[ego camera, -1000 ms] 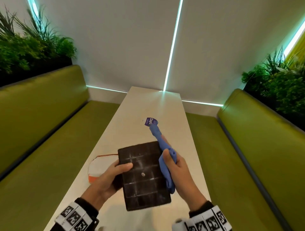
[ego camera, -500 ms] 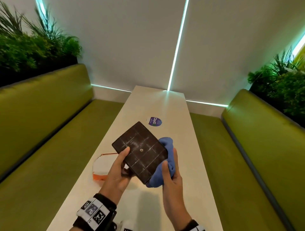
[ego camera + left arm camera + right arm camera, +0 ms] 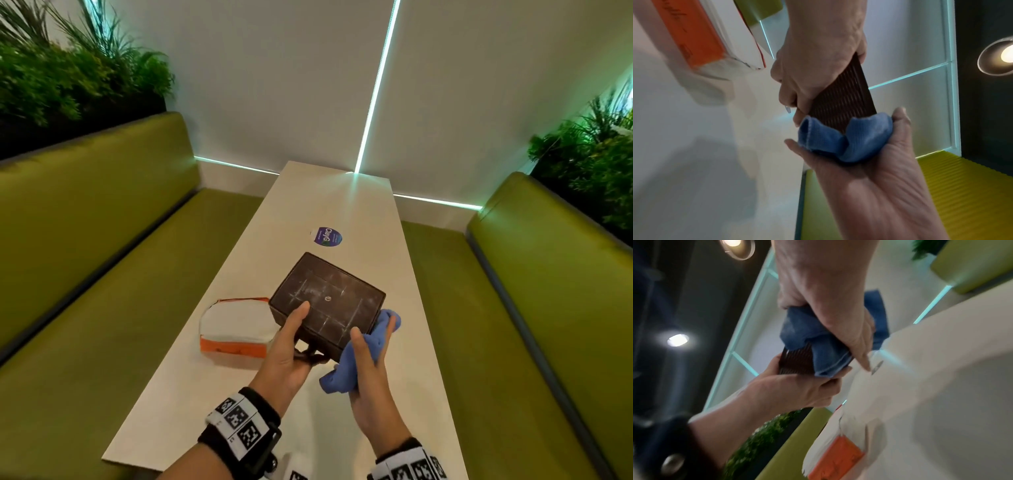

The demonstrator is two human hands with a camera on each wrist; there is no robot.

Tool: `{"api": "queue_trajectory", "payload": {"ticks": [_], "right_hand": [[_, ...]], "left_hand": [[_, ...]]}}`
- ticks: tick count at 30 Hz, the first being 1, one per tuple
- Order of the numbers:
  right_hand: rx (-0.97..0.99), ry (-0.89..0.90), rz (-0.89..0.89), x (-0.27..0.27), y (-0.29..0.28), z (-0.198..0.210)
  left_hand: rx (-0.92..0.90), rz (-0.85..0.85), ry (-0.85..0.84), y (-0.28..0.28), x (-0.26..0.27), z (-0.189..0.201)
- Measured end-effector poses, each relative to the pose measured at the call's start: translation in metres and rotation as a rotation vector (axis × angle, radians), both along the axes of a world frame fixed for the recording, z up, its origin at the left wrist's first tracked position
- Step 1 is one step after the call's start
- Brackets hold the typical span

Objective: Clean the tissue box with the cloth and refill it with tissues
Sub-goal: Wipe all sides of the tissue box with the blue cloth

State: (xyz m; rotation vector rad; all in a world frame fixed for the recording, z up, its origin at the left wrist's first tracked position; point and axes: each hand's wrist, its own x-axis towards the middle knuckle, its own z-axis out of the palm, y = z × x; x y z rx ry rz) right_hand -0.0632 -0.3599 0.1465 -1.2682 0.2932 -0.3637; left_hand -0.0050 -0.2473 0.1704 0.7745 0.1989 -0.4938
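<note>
Evidently, a side wall was being wiped.
The left hand (image 3: 287,356) gripped the dark brown ribbed tissue box (image 3: 327,303) tilted off the counter (image 3: 219,404), exposing its side to the bunched blue cloth (image 3: 359,359) clutched in the right hand (image 3: 368,387).

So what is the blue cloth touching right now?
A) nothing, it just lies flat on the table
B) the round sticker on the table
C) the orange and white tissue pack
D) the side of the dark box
D: the right hand holds the bunched blue cloth against the ribbed side of the dark box, which the left hand grips above the table; the tissue pack and sticker lie apart from it.
</note>
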Motion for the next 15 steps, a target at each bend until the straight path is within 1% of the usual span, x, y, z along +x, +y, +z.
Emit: {"api": "queue_trajectory", "payload": {"ticks": [1,3,6,10,12,14,15], "right_hand": [[0.042,-0.012,0.020,0.000,-0.006,-0.003],[0.076,0.033,0.034,-0.004,-0.016,-0.011],[0.132,0.105,0.045,-0.013,-0.031,-0.022],[0.276,0.201,0.171,-0.031,-0.056,-0.028],[0.300,0.281,0.214,-0.035,-0.067,-0.035],[0.274,0.353,0.229,-0.032,-0.066,-0.039],[0.258,0.366,0.243,-0.029,-0.064,-0.040]], "left_hand": [[0.025,-0.026,-0.007,-0.002,-0.002,0.000],[0.099,-0.106,-0.035,-0.003,-0.007,-0.001],[0.293,-0.200,-0.070,0.005,-0.008,-0.015],[0.546,-0.405,-0.240,0.038,0.006,-0.052],[0.684,-0.525,-0.345,0.053,0.016,-0.069],[0.749,-0.643,-0.445,0.062,0.024,-0.082],[0.749,-0.686,-0.485,0.064,0.026,-0.084]]}}
